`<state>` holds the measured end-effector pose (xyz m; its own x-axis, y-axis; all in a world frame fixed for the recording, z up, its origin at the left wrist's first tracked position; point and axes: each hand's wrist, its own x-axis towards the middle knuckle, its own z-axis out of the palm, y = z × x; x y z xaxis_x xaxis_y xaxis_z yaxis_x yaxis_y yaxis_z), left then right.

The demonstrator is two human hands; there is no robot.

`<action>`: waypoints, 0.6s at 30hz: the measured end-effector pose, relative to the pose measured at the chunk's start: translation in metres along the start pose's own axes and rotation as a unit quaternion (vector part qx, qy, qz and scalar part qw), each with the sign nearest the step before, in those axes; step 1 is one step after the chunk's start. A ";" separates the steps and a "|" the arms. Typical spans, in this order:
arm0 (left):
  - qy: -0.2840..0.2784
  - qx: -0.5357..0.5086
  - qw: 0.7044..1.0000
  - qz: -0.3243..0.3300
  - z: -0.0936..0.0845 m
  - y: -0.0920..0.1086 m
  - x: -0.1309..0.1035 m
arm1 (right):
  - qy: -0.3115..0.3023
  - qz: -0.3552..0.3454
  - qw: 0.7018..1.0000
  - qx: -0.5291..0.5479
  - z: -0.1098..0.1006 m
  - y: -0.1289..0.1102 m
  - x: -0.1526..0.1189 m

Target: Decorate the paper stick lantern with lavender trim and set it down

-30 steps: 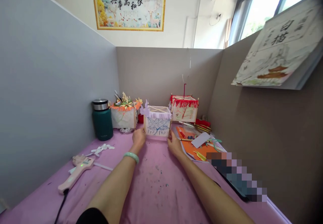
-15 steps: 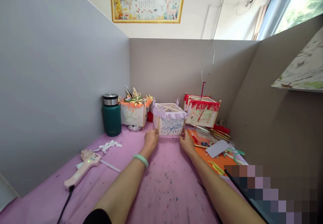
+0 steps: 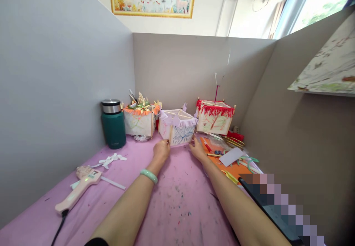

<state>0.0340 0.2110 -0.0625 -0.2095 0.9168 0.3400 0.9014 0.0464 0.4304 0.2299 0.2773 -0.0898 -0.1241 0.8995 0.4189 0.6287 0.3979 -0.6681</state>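
Two bare hands reach forward over a purple tablecloth [image 3: 177, 187] to a small paper lantern [image 3: 177, 127] with a purple fringe and blue scribbled panels, which stands at the far middle of the desk between two others. The left hand [image 3: 161, 150], with a pale green bangle [image 3: 149, 176] on its wrist, pinches the lantern's near wooden corner post at the bottom, fingers curled around it. The right hand [image 3: 197, 150] touches the lantern's lower right edge; whether it truly grips or only rests against it cannot be told. The lantern sits turned, with one corner facing the person. Just left of it stands an orange-topped lantern [image 3: 140, 119], and just right of it a red-fringed lantern [image 3: 215, 116], both close to the back partition. A dark green flask [image 3: 113, 125] with a steel cap stands further left, near the side wall. A pink glue gun [image 3: 77, 188] lies on the cloth at the near left, well apart from the hands, with white paper scraps [image 3: 109, 161] beside it. Orange paper [image 3: 235, 168], a white slip and coloured strips lie to the right of the right hand.
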 end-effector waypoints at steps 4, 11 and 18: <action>-0.006 -0.010 1.000 0.008 0.000 -0.001 0.001 | -0.019 0.002 1.000 0.011 -0.001 0.002 0.003; 0.023 0.011 1.000 -0.006 0.001 -0.002 0.002 | -0.027 -0.001 1.000 -0.004 -0.005 -0.004 -0.001; 0.037 -0.017 0.999 -0.025 0.001 -0.005 0.005 | -0.022 -0.019 0.999 -0.026 -0.009 -0.011 -0.006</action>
<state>0.0286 0.2161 -0.0642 -0.2816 0.8819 0.3780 0.8761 0.0757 0.4761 0.2312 0.2662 -0.0793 -0.1824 0.8915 0.4147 0.6618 0.4233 -0.6187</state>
